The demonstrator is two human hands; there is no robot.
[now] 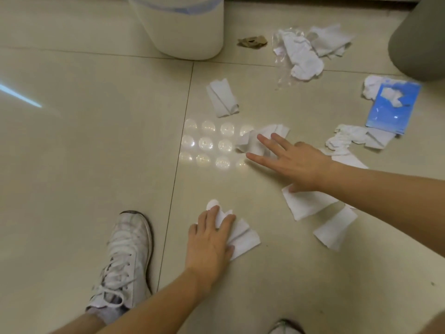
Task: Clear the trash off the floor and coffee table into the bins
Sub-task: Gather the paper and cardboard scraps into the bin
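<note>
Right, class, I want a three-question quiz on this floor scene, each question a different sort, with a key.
1. True or false: the left hand rests on a tissue.
2. Which lies nearest the white bin? A blue packet; B brown scrap; C shoe.
3. Fill in: the right hand has its fingers ____ over a crumpled tissue.

Key: 1 true; 2 B; 3 straight.
</note>
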